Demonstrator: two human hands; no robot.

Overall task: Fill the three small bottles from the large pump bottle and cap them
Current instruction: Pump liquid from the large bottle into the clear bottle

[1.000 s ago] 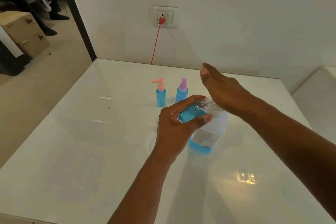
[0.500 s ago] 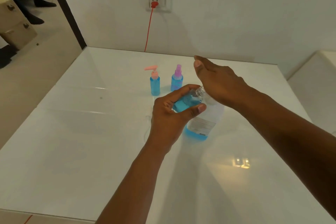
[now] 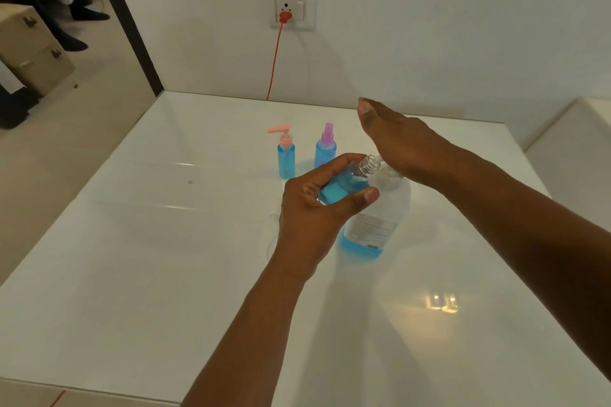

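**Third small bottle at the pump spout**

The small open bottle [image 3: 350, 177] is tilted in the air, its clear threaded neck pointed up and to the right so that the mouth sits at the spout of the large pump bottle [image 3: 377, 218]. It already holds a good deal of blue liquid. The left hand [image 3: 317, 211] grips it, fingers curled over the top of the body and thumb pressed under it. The right hand [image 3: 396, 139] lies flat on the pump head with fingers straight, palm down, hiding the head itself. The large bottle stands on the white table [image 3: 165, 274] directly behind the left hand; only a shallow band of blue remains at its bottom.

Further back, well apart from the hands, stand two small bottles that look finished: one with a pink pump cap [image 3: 286, 157] and, just beside it, one with a purple spray cap [image 3: 325, 149], both filled with blue.

The step in hand appears to be filling the last of the three. The next move probably calls for keeping the mouth under the spout while pressing, then righting the bottle before capping it. Its cap cannot be picked out with certainty. On the wall behind, a red cord [image 3: 274, 59] hangs from a socket [image 3: 291, 8].
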